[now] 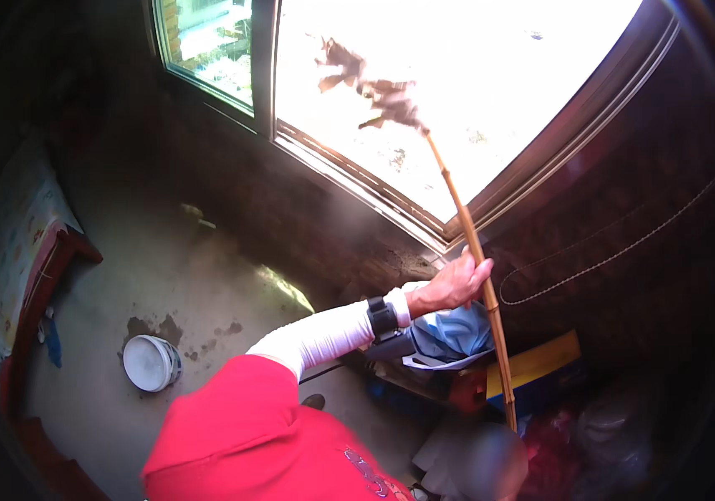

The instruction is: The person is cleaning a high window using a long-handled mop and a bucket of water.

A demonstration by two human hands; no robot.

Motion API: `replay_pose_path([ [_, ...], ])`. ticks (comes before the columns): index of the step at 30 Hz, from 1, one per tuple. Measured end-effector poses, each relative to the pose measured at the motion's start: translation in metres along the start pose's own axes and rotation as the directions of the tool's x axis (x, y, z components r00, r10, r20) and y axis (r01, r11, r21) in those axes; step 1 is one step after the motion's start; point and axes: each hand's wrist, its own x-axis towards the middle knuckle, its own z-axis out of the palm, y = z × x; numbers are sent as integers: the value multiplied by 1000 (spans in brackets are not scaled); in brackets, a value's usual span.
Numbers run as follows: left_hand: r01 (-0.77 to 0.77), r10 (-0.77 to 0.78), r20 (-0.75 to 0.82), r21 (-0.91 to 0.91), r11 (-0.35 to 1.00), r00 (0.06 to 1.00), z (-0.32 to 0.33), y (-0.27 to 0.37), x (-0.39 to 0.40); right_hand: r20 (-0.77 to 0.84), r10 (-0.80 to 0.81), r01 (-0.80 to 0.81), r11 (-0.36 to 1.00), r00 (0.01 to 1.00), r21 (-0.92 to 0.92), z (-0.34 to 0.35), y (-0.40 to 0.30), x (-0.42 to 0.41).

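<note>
My left hand (454, 278) is wrapped around the upper middle of a long jointed bamboo pole (492, 304). A white sleeve and a black wrist strap cover that forearm. At the pole's far end, a rag mop head (388, 97) of dark cloth strips hangs in the bright window opening, smeared by motion. The pole crosses the lower corner of the window frame (357, 194). Down at the picture's bottom, the pole's near end runs into my right hand (516, 466), which is badly blurred and partly cut off.
A white bucket (146, 363) stands on the concrete floor beside wet stains. Left is a bed (25, 269) with a patterned cover. Light blue cloth (451, 332) lies beneath my left hand. A yellow and blue box (536, 369) and bags sit right. A beaded cord (608, 266) hangs by the wall.
</note>
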Motion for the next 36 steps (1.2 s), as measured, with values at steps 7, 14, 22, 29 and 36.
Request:
replay_pose_path([
  [7, 381, -267, 298, -448, 809, 917, 93, -61, -27, -277, -76, -9, 956, 958, -292, -110, 66, -39],
  [14, -217, 292, 325, -248, 944, 900, 76, 100, 47, -513, -29, 38, 999, 858, 8, 45, 119, -14],
  [22, -571, 518, 252, 231, 788, 817, 51, 356, 114, -312, -121, 287, 774, 942, 565, -34, -129, -13],
  [29, -279, 240, 395, 45, 959, 887, 65, 136, 58, -8, -146, 121, 791, 989, 599, 73, -3, -76],
  [36, 298, -341, 280, 185, 937, 898, 104, -49, -64, 366, 208, -366, 820, 907, 440, 42, 52, -200],
])
